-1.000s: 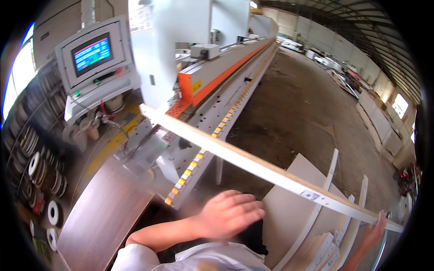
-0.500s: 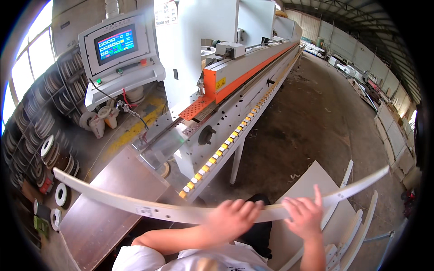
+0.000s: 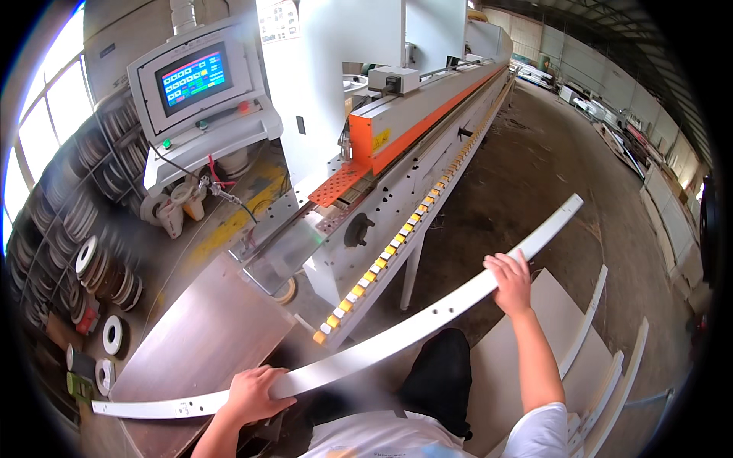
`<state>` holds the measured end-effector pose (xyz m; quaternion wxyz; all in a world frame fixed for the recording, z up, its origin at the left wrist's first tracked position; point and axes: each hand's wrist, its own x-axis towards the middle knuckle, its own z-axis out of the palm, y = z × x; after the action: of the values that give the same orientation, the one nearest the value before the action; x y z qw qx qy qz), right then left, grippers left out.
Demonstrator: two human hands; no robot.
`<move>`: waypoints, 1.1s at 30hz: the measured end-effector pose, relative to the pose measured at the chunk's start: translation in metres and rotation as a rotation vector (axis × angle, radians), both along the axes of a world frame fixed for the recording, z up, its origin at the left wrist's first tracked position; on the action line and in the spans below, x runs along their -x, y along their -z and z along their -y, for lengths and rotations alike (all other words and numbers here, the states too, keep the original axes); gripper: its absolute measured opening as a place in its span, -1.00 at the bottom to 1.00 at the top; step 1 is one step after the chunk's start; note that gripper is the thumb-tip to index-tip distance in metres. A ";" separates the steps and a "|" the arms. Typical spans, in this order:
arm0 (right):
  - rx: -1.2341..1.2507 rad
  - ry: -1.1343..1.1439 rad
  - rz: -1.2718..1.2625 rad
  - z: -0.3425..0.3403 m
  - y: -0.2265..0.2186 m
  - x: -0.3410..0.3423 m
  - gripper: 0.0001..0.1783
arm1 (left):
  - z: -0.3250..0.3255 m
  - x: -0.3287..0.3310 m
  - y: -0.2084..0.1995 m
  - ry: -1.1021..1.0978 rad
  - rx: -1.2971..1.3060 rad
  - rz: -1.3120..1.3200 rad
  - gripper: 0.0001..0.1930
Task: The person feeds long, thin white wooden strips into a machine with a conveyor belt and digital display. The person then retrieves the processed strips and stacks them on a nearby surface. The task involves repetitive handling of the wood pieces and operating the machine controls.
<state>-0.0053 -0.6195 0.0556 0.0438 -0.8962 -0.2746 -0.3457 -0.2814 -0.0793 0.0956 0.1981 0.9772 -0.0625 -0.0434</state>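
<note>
A long white board strip (image 3: 366, 356) with a few drilled holes stretches across the lower view, held in both hands. Its left end hangs over the brown panel, while the right end rises toward the machine's roller rail. My left hand (image 3: 258, 393) is closed around the strip near its left third, thumb on the white face. Farther along to the right, my right hand (image 3: 509, 279) grips the strip over its far edge. Between the hands the strip passes above my dark trousers.
Ahead stands a long edge banding machine (image 3: 321, 153) with an orange guard and a yellow-and-white roller rail (image 3: 370, 276). A control panel (image 3: 205, 88) hangs at left. Brown panel (image 3: 202, 328) lies front left; several white strips (image 3: 622, 385) rest on a pale board at right. Tape rolls (image 3: 84, 206) fill racks.
My left hand has slid far left and my right hand has shifted up and forward. The strip has tilted, its right end farther away, its left end nearer, and its broad white face now shows.
</note>
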 end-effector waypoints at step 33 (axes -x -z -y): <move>-0.353 0.133 -0.515 -0.098 0.175 0.109 -0.41 | -0.183 -0.070 0.075 -0.574 -0.299 0.394 -0.55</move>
<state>-0.1141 -0.5212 -0.1199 0.2441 -0.9488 -0.1313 -0.1516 -0.2118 0.1038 0.0205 0.0417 0.9627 0.1840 0.1941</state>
